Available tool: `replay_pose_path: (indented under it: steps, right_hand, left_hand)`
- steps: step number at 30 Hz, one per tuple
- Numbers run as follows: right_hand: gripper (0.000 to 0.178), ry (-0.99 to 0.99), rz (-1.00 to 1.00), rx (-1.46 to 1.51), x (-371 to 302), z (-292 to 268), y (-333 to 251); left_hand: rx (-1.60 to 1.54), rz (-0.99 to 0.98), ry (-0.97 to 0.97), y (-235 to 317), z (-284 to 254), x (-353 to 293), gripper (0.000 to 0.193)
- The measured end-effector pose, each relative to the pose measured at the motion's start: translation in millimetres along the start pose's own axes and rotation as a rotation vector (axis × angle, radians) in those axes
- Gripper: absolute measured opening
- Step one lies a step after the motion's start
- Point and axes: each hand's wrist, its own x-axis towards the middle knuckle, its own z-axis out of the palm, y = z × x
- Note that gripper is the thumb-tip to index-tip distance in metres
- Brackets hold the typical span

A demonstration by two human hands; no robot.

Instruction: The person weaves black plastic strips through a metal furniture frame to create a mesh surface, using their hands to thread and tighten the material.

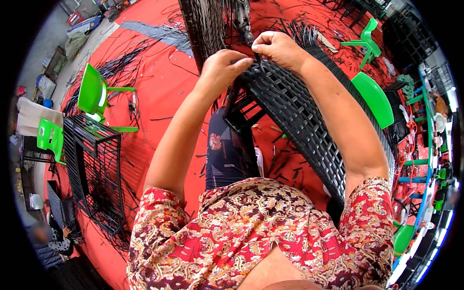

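Red floor, three green chairs (93,92); both hands' grips, left (220,70) and right (278,48), pinching one black strip (257,59).

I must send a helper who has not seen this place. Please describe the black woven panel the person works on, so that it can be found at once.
On the red floor, look between the green plastic chairs. The black woven panel slants over the person's lap, with the left hand and right hand at its upper edge. Unlike the bare wire frame nearby, its surface is a closed basket weave.

Likely weaving workshop | black strips (121,63) littering floor | bare frames (94,164)
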Motion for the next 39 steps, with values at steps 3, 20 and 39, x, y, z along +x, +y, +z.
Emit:
replay_pose_path:
  steps: [3,20,39]
  right_hand:
    - [0.013,0.018,-0.024,0.023,-5,3,-4]
    - [0.044,0.354,0.110,-1.076,-332,93,-38]
    - [0.043,0.643,0.345,-1.068,-387,92,2]
  left_hand:
    - [-0.053,-0.126,-0.095,-16,18,16,0.027]
    - [0.440,0.172,-0.040,-73,-35,25,0.030]
    - [0.718,-0.039,0.350,-193,-174,98,0.036]
